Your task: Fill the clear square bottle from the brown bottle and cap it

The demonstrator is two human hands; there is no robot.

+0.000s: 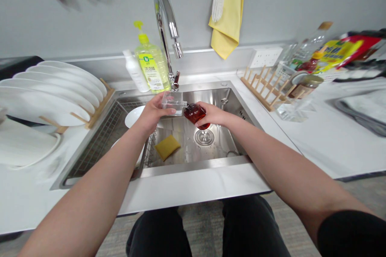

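Note:
Over the sink (169, 172), my left hand (155, 111) grips a small clear plastic box (173, 99), tilted on its side. My right hand (210, 115) is wrapped round a small bottle of dark red liquid (193, 113), tipped so that its black neck points left at the box. The neck meets or nearly meets the box's right side; whether they touch I cannot tell. Below the hands a yellow sponge (167, 147) lies in the basin, left of the round drain (204, 137). Above stands the chrome faucet (169, 28).
White plates (57, 88) stand in a wooden rack at left, near a white jug (27, 140). A wire basket (96, 136) in the sink holds white dishes. Behind are yellow dish soap (150, 68) and a white bottle (135, 72). A wooden rack (261, 88) and jars stand right.

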